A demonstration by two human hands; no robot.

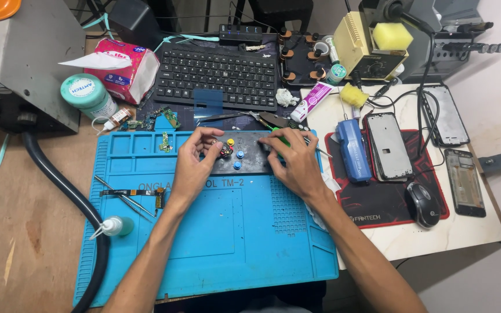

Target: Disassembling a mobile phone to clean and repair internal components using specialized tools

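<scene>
A dark metal fixture plate (249,164) with blue, yellow and red knobs lies at the back of the blue silicone work mat (215,226). My left hand (195,162) rests on the plate's left end, its fingertips on a small circuit part (225,150) clamped there. At the plate's right end my right hand (294,159) holds a thin green-handled tool (279,138), with its tip down by the plate. Both forearms come in from the bottom edge.
A black keyboard (218,75), tissue pack (124,66) and round tub (88,95) sit behind the mat. Tweezers (124,200) and a small bottle (116,226) lie left. To the right are a blue tool (353,149), phone frames (388,146), mouse (423,204) and soldering station (369,46).
</scene>
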